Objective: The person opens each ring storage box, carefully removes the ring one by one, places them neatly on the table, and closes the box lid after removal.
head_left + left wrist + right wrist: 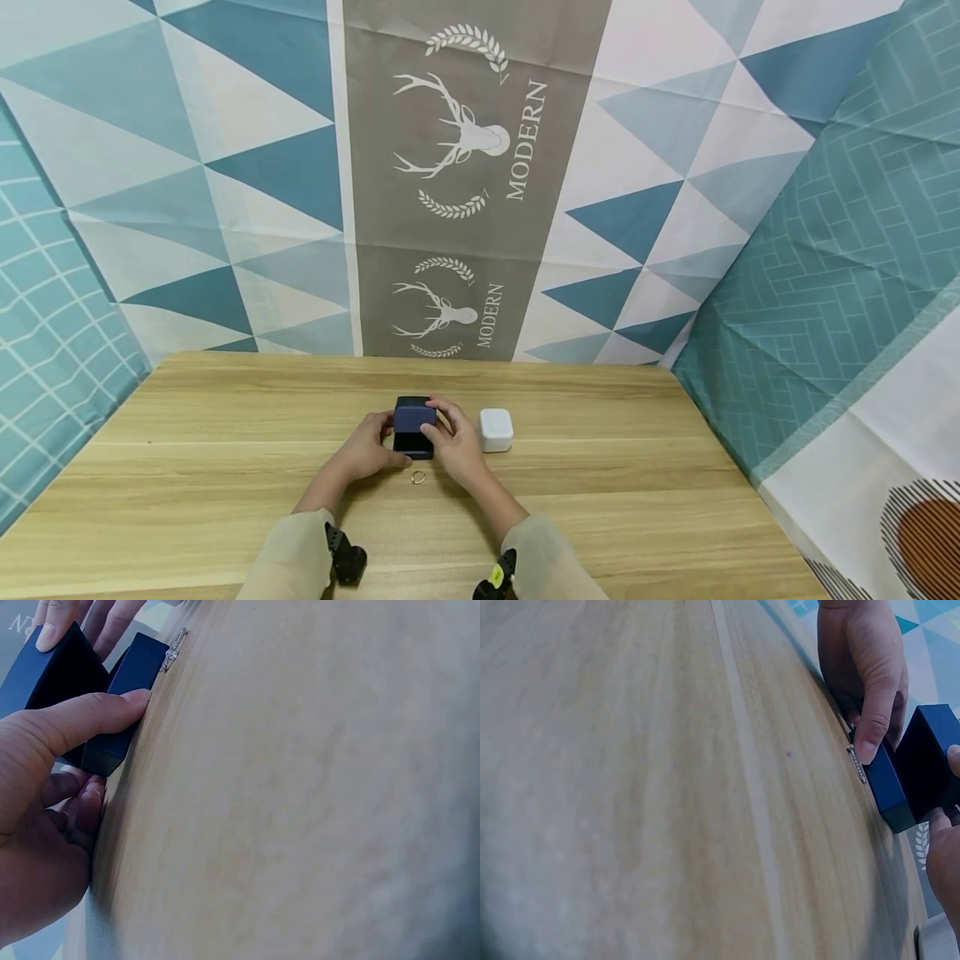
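A dark blue ring box (415, 419) stands on the wooden table with its lid raised and its dark inside facing the person. My left hand (370, 448) holds the box's base (140, 664) from the left, thumb laid along the front face in the left wrist view. On the other side my right hand (459, 446) grips the lid (932, 724) between thumb and fingers. A silver-coloured ring (172, 655) with small sparkling stones lies on the table just in front of the base, close to the left thumb.
Right beside my right hand stands a small white rounded box (496, 431). The wooden table (225, 475) runs back to a patterned cloth wall (465, 225). Similar cloth hangs at both sides. Each sleeve carries a black wrist camera (348, 562).
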Demonstrator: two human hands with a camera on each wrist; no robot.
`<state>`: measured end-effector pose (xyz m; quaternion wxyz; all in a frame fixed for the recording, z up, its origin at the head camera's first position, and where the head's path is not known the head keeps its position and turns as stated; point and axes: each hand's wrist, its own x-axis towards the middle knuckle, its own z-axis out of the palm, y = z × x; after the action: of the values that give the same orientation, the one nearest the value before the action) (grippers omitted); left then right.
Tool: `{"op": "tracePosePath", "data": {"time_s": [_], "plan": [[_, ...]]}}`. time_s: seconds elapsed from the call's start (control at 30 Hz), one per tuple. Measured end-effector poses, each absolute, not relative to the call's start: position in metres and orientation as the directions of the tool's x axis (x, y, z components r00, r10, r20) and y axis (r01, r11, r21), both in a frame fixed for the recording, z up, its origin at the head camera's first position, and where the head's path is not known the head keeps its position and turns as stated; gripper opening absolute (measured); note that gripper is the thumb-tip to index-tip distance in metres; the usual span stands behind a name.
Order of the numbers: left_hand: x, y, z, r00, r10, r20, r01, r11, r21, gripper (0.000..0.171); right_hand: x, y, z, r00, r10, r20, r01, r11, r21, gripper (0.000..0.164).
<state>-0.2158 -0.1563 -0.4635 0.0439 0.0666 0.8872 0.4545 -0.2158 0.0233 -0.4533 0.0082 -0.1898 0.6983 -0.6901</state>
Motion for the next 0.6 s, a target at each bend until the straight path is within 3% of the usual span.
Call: {"op": "tracePosePath", "data": {"time_s": [0.37,0.6], "plan": [[-0.216,-0.156,-0.463,-0.987,0.158,-0.006,0.087,0.576,0.813,0.086,-0.226,0.022,-0.473,-0.922,-0.264,0.285,-0.292,-0.013,-0.956,0.034],[-0.216,-0.155,-0.463,-0.987,0.162,-0.001,0.092,0.565,0.820,0.085,-0.213,0.025,-0.452,-0.917,-0.292,0.272,-0.278,-0.023,-0.960,0.034]]}}
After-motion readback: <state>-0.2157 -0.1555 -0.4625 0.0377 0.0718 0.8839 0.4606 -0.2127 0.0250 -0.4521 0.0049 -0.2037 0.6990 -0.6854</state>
